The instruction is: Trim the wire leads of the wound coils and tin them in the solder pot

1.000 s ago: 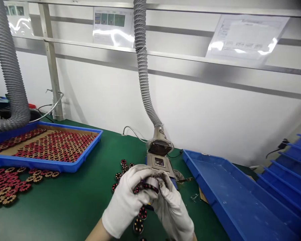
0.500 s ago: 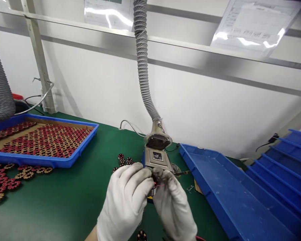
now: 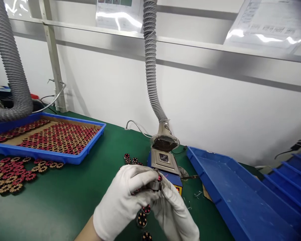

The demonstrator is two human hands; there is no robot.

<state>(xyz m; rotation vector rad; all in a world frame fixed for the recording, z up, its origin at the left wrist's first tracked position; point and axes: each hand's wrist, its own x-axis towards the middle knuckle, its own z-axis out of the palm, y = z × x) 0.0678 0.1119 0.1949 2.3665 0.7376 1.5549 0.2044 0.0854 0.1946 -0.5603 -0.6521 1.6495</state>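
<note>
Both hands wear white gloves and close in on one small round part (image 3: 155, 185), held up above the green table (image 3: 72, 194) in front of the metal box (image 3: 165, 161). The left hand (image 3: 125, 195) has a narrow grip: its fingers curl over the top and side of the part, with the thumb beneath, leaving only a slim gap that the part fills. The right hand (image 3: 174, 211) comes in from the other side, fingers bent and drawn close together, the tips at the part's right edge; how firmly they press cannot be told. The fingertips of the right glove look grey and smudged.

The part is short and drum-like, with a smooth silvery side and a dark rim carrying spots of red. Its top is partly covered by the left fingers, so the middle is hidden. More dark and red shows between the left fingers, but whether it is a second piece in the grip is unclear.

Below the hands, dark wheels (image 3: 141, 220) with pale or red spots stand in a loose line between the wrists. A small cluster of similar pieces (image 3: 134, 160) sits just past the left glove. Farther left, a blue tray (image 3: 79, 159) holds rows of red and tan rings (image 3: 62, 137).
</note>
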